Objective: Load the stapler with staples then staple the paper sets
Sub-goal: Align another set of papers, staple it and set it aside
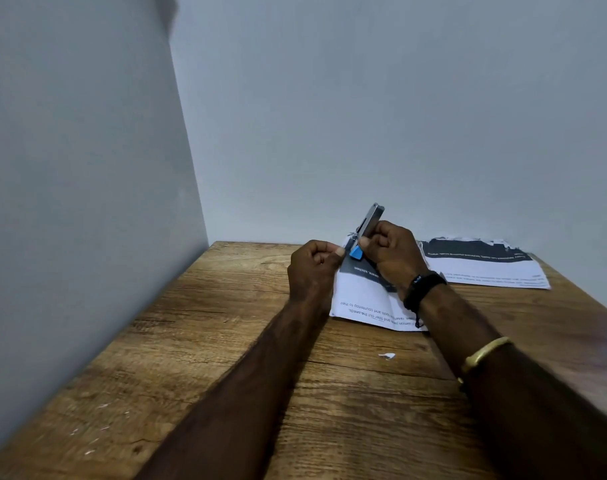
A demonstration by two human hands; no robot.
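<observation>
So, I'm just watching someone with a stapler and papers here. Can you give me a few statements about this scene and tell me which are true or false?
1. The right hand grips the stapler. True.
2. The stapler lies flat on the table. False: it is held tilted upward over the nearer paper set.
3. A second paper set lies flat near the wall, on the right. True.
4. The table is glass. False: it is brown wood.
5. The left hand rests open on the table. False: its curled fingers pinch the nearer paper set's edge, beside the stapler.
</observation>
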